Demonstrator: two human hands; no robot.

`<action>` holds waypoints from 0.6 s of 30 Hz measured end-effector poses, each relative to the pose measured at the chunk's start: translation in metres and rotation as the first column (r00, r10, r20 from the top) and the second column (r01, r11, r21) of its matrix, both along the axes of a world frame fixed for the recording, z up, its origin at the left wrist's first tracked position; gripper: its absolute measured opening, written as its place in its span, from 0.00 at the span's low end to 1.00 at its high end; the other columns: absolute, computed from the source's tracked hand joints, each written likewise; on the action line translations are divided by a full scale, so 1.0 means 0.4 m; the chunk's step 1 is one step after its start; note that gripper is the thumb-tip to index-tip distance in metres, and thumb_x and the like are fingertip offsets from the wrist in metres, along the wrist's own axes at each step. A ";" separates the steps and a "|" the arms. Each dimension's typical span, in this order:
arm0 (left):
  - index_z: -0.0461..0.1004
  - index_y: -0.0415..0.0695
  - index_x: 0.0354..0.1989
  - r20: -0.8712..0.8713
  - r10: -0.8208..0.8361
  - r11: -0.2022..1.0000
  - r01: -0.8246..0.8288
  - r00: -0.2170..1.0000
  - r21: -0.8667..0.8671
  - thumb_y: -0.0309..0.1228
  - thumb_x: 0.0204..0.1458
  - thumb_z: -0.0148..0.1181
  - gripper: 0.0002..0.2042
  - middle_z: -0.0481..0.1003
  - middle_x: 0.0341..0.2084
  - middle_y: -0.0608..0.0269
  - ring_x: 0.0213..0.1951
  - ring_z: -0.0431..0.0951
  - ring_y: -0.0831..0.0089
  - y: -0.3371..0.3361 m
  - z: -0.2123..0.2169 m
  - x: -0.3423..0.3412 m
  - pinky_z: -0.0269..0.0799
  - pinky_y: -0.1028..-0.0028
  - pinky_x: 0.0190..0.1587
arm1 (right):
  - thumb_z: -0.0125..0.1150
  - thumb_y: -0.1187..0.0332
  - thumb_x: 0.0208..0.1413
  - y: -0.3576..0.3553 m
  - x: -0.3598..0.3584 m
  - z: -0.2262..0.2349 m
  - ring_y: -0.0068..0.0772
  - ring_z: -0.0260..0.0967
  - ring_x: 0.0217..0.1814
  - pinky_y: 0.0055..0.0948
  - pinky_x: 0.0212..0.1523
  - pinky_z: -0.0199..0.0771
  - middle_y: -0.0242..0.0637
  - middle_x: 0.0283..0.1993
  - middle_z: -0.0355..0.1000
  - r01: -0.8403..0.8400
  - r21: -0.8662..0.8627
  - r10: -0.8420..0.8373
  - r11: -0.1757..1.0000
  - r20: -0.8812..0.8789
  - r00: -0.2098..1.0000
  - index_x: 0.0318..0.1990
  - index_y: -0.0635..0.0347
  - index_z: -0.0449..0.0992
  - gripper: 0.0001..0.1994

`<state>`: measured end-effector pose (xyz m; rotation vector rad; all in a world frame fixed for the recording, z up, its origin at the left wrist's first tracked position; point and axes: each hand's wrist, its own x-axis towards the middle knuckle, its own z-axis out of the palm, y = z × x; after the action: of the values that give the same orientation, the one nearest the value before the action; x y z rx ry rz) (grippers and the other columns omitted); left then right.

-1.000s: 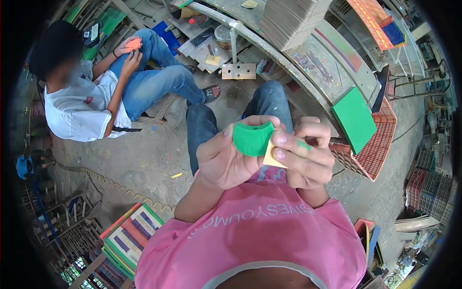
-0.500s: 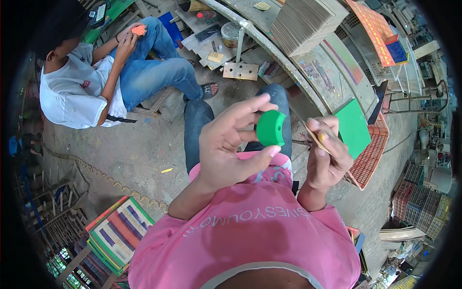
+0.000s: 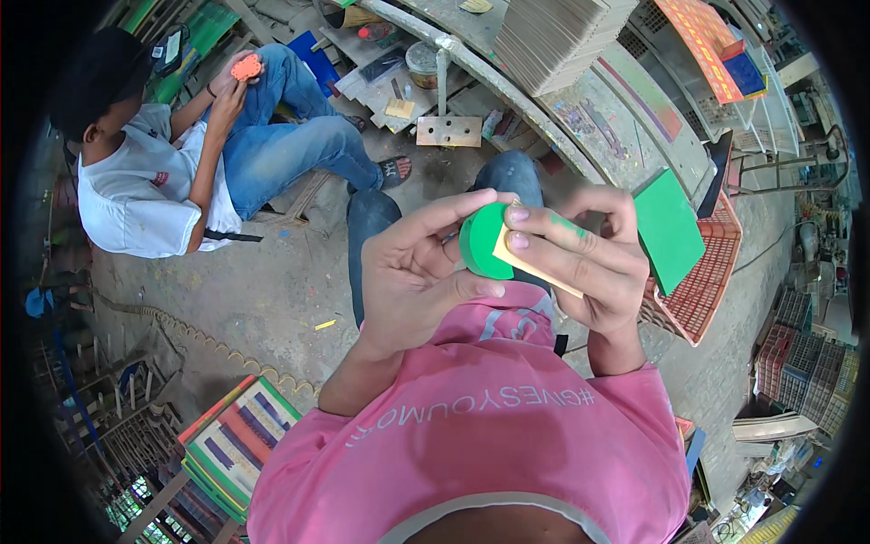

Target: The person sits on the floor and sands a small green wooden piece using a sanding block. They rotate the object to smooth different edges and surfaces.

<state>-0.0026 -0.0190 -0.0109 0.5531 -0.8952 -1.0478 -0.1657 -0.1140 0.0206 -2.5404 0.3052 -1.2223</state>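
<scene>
Green-painted, a round wooden disc (image 3: pixel 483 241) sits at chest height, our left hand (image 3: pixel 412 272) closed round its edge. Our right hand (image 3: pixel 580 258) fingers press a tan sanding pad (image 3: pixel 530 263) against it. A loose grip could drop it onto the concrete floor (image 3: pixel 236 299).

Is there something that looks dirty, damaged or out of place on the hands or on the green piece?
Green paint is smeared on a finger of the right hand, matching the green round piece held by both hands. The piece itself shows no damage.
</scene>
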 end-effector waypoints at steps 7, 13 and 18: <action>0.62 0.30 0.58 0.068 0.067 0.990 -0.075 0.995 0.123 0.20 0.46 0.66 0.29 0.71 0.51 0.41 0.51 0.75 0.64 0.007 0.012 -0.018 0.75 0.71 0.51 | 0.58 0.60 0.44 0.024 -0.010 0.018 0.35 0.62 0.41 0.35 0.41 0.61 0.22 0.41 0.78 0.019 -0.035 -0.021 0.999 -0.061 0.998 0.37 0.47 0.83 0.13; 0.59 0.26 0.59 0.127 0.051 0.999 -0.052 0.991 0.003 0.17 0.48 0.62 0.28 0.68 0.53 0.39 0.53 0.72 0.62 0.010 0.002 0.002 0.73 0.69 0.53 | 0.56 0.60 0.38 0.001 -0.014 0.026 0.34 0.62 0.39 0.37 0.42 0.57 0.18 0.43 0.77 0.052 -0.082 -0.059 0.995 -0.089 0.994 0.37 0.44 0.84 0.16; 0.60 0.26 0.58 0.151 0.081 0.996 -0.084 0.985 0.016 0.16 0.48 0.62 0.28 0.68 0.53 0.38 0.54 0.72 0.61 0.015 0.007 0.007 0.72 0.68 0.55 | 0.54 0.58 0.39 0.016 -0.015 0.030 0.34 0.62 0.40 0.38 0.41 0.52 0.19 0.43 0.77 0.098 -0.163 -0.119 0.982 -0.128 0.985 0.37 0.43 0.84 0.17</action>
<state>0.0004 -0.0130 -0.0079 0.6891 -0.9856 -0.9511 -0.1716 -0.1076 0.0325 -2.7834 0.3986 -1.1527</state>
